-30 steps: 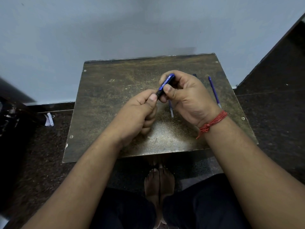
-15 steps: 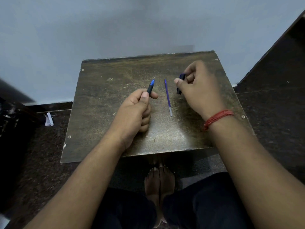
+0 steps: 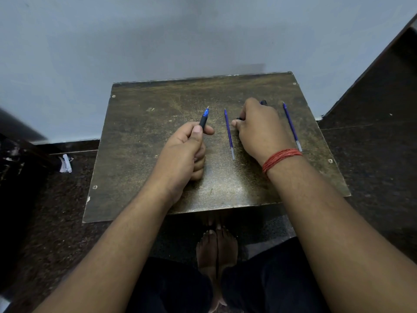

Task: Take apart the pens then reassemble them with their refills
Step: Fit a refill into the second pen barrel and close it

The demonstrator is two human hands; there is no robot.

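Note:
My left hand [image 3: 185, 150] grips an uncapped pen [image 3: 204, 118] with a black grip and blue tip that points away from me. My right hand [image 3: 259, 129] rests low on the brown table [image 3: 146, 177], fingers closed around the dark pen cap [image 3: 262, 102], which is mostly hidden; only its ends peek out. One loose blue refill [image 3: 229, 132] lies between my hands. A second blue refill [image 3: 292, 127] lies to the right of my right hand.
The small table stands against a pale wall. Dark floor surrounds it, with a scrap of white paper [image 3: 65, 163] on the left. My bare feet [image 3: 216, 247] show below the table's near edge. A dark step rises at the right.
The cap came off the pen and my hands moved apart. My right hand carried the cap right and down onto the table. The left hand stays holding the pen.

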